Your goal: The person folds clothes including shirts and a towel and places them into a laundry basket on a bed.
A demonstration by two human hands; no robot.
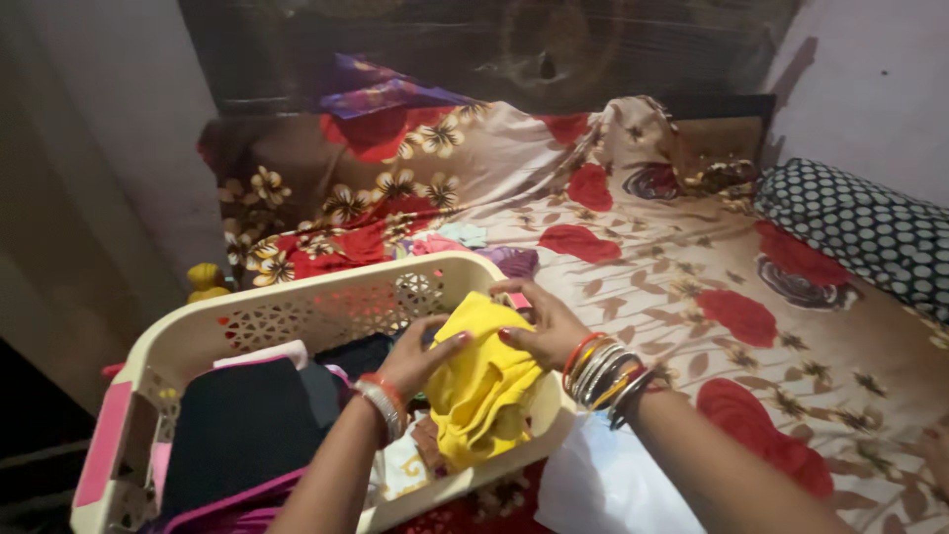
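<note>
Hands, left [420,358] and right [542,328], clamp yellow cloth [481,381] over basket [188,336] rim; loose folds could snag or spill onto bed [692,287].

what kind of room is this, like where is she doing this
Most likely a bedroom in a home. A bed with a floral bedsheet fills the view, a polka-dot pillow lies at its side, and both hands hold a yellow garment over a cream laundry basket of clothes.

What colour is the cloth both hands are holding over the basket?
Bright yellow cloth, plain, seen clearly in the head view.
</note>
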